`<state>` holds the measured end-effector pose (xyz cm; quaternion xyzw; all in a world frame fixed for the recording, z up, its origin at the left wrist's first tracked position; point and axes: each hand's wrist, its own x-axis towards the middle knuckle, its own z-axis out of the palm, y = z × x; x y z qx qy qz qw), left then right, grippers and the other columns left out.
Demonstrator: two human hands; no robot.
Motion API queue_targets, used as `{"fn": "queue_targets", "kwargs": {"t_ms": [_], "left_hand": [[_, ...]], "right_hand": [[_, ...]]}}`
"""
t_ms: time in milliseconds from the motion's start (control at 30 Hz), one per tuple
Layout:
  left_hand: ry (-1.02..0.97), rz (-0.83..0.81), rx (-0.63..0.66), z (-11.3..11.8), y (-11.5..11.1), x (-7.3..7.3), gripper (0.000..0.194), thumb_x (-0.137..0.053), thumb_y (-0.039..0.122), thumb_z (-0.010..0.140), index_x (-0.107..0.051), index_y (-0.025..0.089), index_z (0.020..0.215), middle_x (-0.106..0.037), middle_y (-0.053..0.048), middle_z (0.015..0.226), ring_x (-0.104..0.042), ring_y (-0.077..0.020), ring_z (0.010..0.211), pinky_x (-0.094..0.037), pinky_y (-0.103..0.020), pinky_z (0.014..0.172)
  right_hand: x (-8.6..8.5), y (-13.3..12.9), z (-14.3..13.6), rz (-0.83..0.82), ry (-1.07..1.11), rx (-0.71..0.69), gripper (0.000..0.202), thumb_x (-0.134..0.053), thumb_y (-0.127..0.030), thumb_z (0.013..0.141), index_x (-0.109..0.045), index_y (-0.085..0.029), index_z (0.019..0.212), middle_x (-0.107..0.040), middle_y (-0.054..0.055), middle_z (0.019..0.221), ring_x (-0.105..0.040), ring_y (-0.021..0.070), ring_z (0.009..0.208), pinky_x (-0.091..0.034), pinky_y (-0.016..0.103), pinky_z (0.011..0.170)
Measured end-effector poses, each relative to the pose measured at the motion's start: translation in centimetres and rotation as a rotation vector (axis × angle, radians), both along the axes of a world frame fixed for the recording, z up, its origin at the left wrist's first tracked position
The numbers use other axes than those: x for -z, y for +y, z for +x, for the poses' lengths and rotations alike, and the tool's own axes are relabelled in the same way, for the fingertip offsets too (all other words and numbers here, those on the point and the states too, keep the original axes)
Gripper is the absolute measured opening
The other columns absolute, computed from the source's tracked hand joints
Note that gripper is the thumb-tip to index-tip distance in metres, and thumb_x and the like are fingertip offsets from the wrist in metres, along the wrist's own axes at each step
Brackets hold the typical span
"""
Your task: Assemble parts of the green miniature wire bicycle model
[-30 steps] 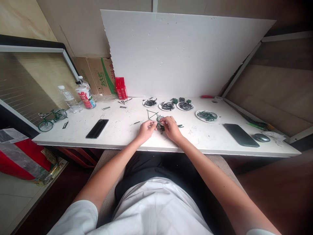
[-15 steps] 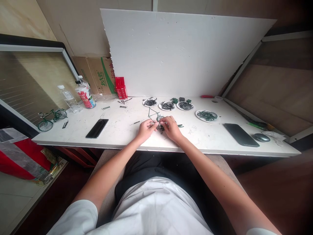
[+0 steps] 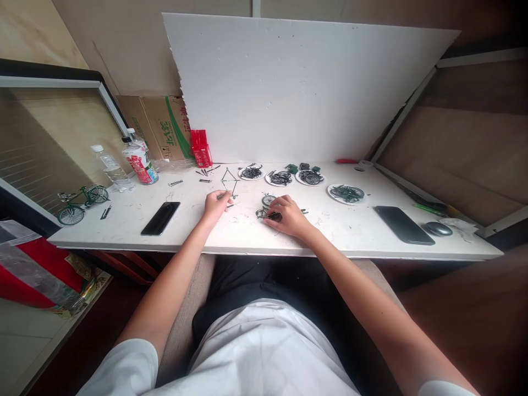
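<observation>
My left hand (image 3: 217, 208) is closed in a pinch around the lower end of a green miniature bicycle frame (image 3: 236, 188), which it holds up off the table. A thin rod (image 3: 235, 205) lies by its fingertips. To the right, my right hand (image 3: 287, 215) rests over a small pile of parts with its fingers curled round a small black bicycle part (image 3: 275, 216). Miniature wheels (image 3: 269, 199) lie beside those fingers, and a green piece (image 3: 304, 211) pokes out behind the hand. My right palm hides some of the pile.
White plates of black parts (image 3: 267, 179) and a plate of green parts (image 3: 330, 193) stand behind the hands. An assembled miniature bicycle (image 3: 84, 202), bottles (image 3: 140, 162) and a phone (image 3: 160, 218) are left. A dark flat slab (image 3: 404, 225) and a mouse (image 3: 439, 229) lie right.
My left hand has moved left, away from my right hand, carrying the green frame with it. My right hand has stayed near the pile and lowered its fingers onto the parts.
</observation>
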<state>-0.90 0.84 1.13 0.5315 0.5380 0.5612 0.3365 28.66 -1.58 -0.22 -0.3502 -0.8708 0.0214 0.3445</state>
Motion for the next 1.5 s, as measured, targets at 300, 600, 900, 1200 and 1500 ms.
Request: {"fn": "queue_targets", "kwargs": {"t_ms": [300,600,900,1200,1500], "left_hand": [[0.155,-0.108,-0.1,-3.1,1.4,1.9,0.027,-0.072,0.041,0.082,-0.078,0.016,0.086,-0.079,-0.008,0.081,-0.057,-0.0156,0.06,-0.042,-0.028,0.059],[0.54,0.006,-0.19,-3.7,1.5,2.5,0.025,-0.072,0.045,0.088,-0.078,0.021,0.082,-0.082,-0.013,0.095,-0.074,-0.0299,0.091,-0.052,-0.035,0.084],[0.727,-0.069,-0.388,-3.0,0.4,1.5,0.035,-0.063,0.053,0.097,-0.068,0.02,0.11,-0.066,-0.019,0.124,-0.069,-0.0357,0.099,-0.051,-0.044,0.088],[0.708,0.316,-0.217,-1.3,-0.3,0.0,0.008,-0.066,0.025,0.095,-0.072,0.02,0.098,-0.068,-0.008,0.098,-0.066,-0.0239,0.091,-0.051,-0.035,0.088],[0.221,0.071,0.436,5.2,-3.8,-0.2,0.05,-0.075,0.058,0.094,-0.078,0.02,0.126,-0.077,-0.013,0.127,-0.053,-0.0095,0.053,-0.048,-0.028,0.053]], "right_hand": [[0.2,0.0,-0.2,-0.003,0.053,-0.03,0.019,-0.076,-0.041,0.097,-0.082,-0.026,0.088,-0.073,0.013,0.116,-0.059,0.0368,0.116,-0.058,0.06,0.096],[-2.7,0.7,2.6,-0.124,0.262,0.1,0.036,-0.07,-0.059,0.099,-0.078,-0.024,0.099,-0.077,0.013,0.11,-0.066,0.0352,0.113,-0.058,0.056,0.097],[-4.2,1.7,6.3,-0.32,0.401,0.172,0.047,-0.079,-0.067,0.089,-0.079,-0.021,0.099,-0.082,0.013,0.101,-0.074,0.027,0.081,-0.064,0.045,0.075],[-4.2,1.5,5.4,-0.278,0.329,0.099,0.043,-0.069,-0.062,0.099,-0.083,-0.022,0.104,-0.082,0.013,0.114,-0.074,0.0301,0.097,-0.062,0.047,0.085],[-4.1,-0.1,2.1,-0.312,0.295,-0.097,0.037,-0.075,-0.059,0.097,-0.087,-0.028,0.112,-0.08,0.011,0.111,-0.07,0.031,0.109,-0.057,0.045,0.09]]}}
